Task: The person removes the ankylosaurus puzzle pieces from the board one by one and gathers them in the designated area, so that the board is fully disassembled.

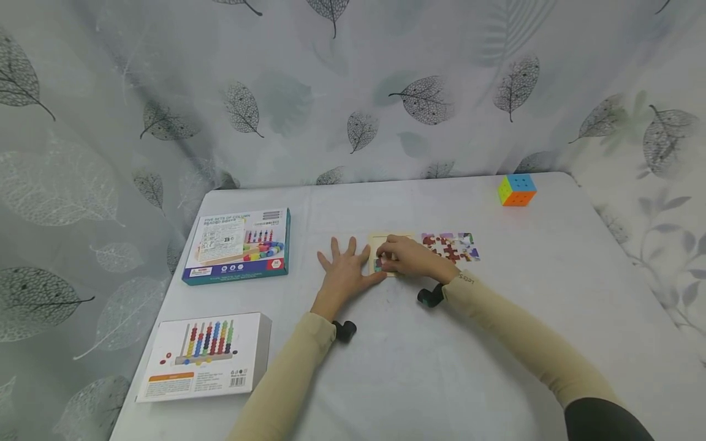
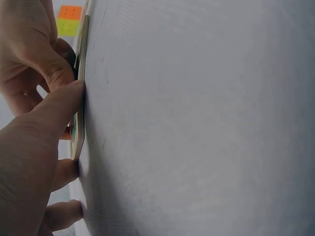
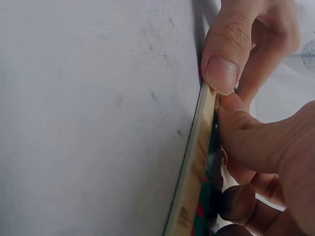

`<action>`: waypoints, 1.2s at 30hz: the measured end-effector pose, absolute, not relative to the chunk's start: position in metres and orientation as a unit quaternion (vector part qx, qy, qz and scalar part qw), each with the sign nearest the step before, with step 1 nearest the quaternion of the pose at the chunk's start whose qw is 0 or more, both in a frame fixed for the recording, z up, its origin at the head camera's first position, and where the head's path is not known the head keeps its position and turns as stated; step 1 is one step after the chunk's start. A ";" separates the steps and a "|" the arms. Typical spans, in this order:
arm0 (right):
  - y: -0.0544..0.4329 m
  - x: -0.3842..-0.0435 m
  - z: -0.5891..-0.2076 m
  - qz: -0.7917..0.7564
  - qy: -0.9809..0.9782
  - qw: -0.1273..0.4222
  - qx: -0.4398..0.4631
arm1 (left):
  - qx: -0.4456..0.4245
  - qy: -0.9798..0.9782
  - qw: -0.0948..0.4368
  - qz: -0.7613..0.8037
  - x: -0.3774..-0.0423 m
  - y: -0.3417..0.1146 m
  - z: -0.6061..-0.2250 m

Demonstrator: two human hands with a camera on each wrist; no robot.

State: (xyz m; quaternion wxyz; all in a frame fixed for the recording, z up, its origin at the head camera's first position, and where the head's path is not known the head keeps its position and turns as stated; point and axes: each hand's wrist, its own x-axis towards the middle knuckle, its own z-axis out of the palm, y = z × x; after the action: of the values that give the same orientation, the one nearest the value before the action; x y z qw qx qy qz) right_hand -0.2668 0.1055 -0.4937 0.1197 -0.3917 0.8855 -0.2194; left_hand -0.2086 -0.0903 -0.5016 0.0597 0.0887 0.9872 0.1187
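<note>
A light wooden puzzle board [image 1: 379,240] lies flat on the white table, largely covered by the hands. My left hand [image 1: 343,275] is spread on its left side, fingers apart, with the thumb resting on the near edge of the frame [image 3: 198,142]. Over the board, my right hand [image 1: 410,256] has its fingers bent and seems to pinch a small jigsaw piece, mostly hidden by the fingertips. Colourful picture parts [image 3: 201,209] show inside the frame in the right wrist view. Right of the board lie several loose jigsaw pieces [image 1: 467,244], partly joined in a rectangle.
Two boxes stand on the left: a teal-edged bead set box [image 1: 237,245] and a white box with a bead rack picture [image 1: 204,355]. A coloured cube [image 1: 517,191] sits at the back right. Leaf-patterned cloth [image 1: 331,92] hangs behind the table.
</note>
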 end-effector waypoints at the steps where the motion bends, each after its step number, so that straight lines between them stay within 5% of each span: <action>1: 0.105 -0.267 -0.494 -0.220 0.886 0.121 -0.390 | 0.089 0.987 0.060 0.119 -0.208 -0.090 -0.502; 27: 0.104 -0.263 -0.490 -0.247 0.887 0.106 -0.375 | 0.089 0.988 0.063 0.112 -0.209 -0.090 -0.501; 36: 0.109 -0.267 -0.489 -0.290 0.877 0.140 -0.356 | 0.084 0.987 0.071 0.117 -0.209 -0.090 -0.501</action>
State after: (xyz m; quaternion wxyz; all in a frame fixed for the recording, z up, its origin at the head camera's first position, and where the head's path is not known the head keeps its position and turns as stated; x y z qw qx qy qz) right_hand -0.2668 0.1088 -0.4891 0.1396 -0.3564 0.8770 -0.2904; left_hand -0.2087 -0.0900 -0.5007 0.0714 0.0836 0.9870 0.1173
